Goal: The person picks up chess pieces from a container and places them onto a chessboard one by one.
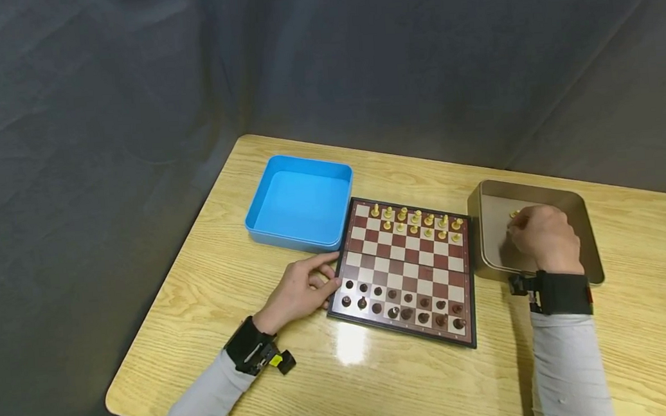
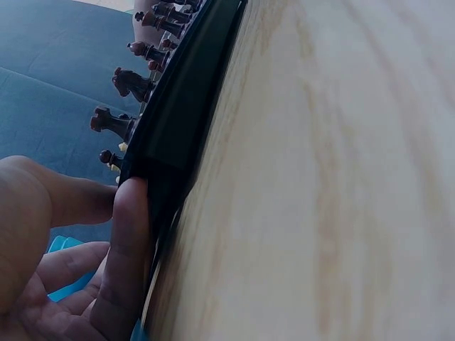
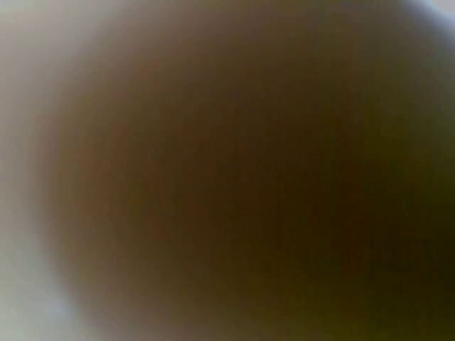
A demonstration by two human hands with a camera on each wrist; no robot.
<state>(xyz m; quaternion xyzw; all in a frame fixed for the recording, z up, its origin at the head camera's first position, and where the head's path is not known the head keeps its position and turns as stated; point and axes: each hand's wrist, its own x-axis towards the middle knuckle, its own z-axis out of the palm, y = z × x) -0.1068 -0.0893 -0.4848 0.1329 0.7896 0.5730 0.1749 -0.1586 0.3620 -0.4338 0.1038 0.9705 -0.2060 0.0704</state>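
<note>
A magnetic-style chessboard [image 1: 397, 265] lies on the table with pale yellow chess pieces [image 1: 416, 217] along its far side and dark chess pieces [image 1: 393, 312] along its near side. At the board's left edge, my left hand [image 1: 299, 289] grips the rim between thumb and fingers; the left wrist view shows the thumb [image 2: 82, 201] beside a dark pawn [image 2: 108, 158]. My right hand [image 1: 546, 235] reaches down inside a gold-coloured tin [image 1: 594, 260], fingers bent. A yellow chess piece [image 1: 515, 212] shows just beyond its fingers; cannot tell whether they hold one. The right wrist view is dark blur.
A blue square box [image 1: 309, 200] stands behind my left hand, close to the board's far left corner. The tin sits right beside the board's right edge. Wooden tabletop [image 1: 199, 288] surrounds them, with a dark curtain [image 1: 388, 81] behind its far edge.
</note>
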